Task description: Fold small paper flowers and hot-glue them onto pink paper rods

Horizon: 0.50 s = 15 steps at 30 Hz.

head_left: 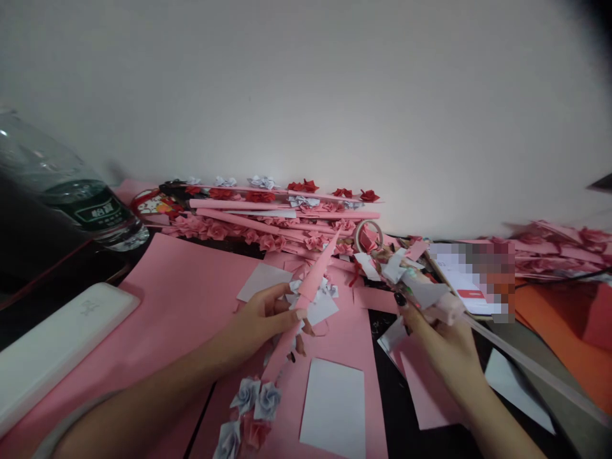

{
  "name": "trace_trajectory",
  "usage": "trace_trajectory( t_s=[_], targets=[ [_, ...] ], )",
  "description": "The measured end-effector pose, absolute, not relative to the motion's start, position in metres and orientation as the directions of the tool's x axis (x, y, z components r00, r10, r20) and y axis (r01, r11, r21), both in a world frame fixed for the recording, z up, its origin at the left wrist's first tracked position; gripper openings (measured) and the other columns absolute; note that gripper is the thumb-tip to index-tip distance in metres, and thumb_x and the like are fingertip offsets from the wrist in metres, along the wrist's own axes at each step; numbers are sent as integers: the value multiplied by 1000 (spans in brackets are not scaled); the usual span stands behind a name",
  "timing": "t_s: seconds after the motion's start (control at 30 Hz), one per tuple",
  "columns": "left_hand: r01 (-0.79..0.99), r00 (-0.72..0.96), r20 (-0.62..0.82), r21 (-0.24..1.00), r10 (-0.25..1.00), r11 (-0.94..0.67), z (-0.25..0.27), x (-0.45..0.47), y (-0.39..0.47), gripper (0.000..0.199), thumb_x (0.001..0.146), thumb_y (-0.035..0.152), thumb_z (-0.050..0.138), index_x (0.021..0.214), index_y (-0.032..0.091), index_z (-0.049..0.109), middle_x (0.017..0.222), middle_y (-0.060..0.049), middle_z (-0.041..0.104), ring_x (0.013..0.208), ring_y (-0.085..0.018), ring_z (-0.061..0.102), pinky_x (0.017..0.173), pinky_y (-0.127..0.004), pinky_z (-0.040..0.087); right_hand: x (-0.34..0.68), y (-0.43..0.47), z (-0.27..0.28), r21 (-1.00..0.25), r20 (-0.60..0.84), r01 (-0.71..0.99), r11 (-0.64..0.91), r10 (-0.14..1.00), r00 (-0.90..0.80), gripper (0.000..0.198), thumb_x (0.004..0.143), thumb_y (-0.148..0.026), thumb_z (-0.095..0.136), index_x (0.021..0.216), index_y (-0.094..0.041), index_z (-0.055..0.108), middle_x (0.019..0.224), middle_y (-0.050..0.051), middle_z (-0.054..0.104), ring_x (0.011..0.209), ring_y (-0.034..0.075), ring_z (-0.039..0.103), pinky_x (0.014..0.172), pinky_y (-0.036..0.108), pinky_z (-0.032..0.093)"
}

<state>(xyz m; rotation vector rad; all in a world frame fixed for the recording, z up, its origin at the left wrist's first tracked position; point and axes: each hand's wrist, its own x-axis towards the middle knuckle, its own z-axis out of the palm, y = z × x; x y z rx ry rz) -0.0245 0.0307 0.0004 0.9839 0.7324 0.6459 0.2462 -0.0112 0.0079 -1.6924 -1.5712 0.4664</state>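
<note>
My left hand (272, 319) is closed around a rolled pink paper stick (313, 280), held at a tilt with its pointed end toward the wall. White folded paper flowers (255, 398) and a pink one sit along its near end. My right hand (444, 350) is wrapped around a pale translucent tool (449, 310) that looks like a glue gun. A long clear rod runs from its back to the lower right. Its front end is partly hidden among paper scraps (394, 268). A white paper rectangle (333, 405) lies between my hands.
Several pink sticks with folded flowers (268, 223) are piled along the wall. A tape roll (368, 237) stands by them. A water bottle (90, 204) and a white power bank (67, 344) are at left. A partly blurred phone (459, 274) and orange paper (545, 319) are at right.
</note>
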Motion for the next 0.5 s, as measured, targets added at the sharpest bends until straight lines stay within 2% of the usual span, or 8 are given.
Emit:
trace_trajectory(
  t_s=[0.07,0.2,0.3,0.5],
  targets=[
    [-159,555,-244,907,795,389,0,-26,32,21,82,29,60,95,18,49,77,-2,65,55,-13,61,52,-24,44,252,-7,11,-634,248,773,6,949,196,16,82,-27,49,94,-21,56,83,4,64,73,21,58,65,29,43],
    [-153,487,-253,918,836,366,3,-28,34,21,81,30,59,94,18,47,76,0,65,54,-12,60,52,-23,43,266,1,13,-453,263,890,-53,946,191,37,77,-25,50,114,-21,50,101,7,64,83,24,62,70,33,45],
    [-143,466,-256,923,847,358,4,-28,33,21,81,31,59,93,19,47,76,1,65,55,-13,60,53,-24,43,275,7,8,-342,289,938,-51,944,157,46,72,-20,51,118,-18,46,108,12,62,91,28,61,74,36,46],
    [-138,480,-251,925,841,355,4,-28,33,25,79,31,60,98,19,48,77,-1,65,54,-13,60,54,-24,44,284,14,-9,-281,273,960,-7,958,87,48,68,-14,49,115,-16,44,104,12,59,91,28,59,77,40,47]
  ],
)
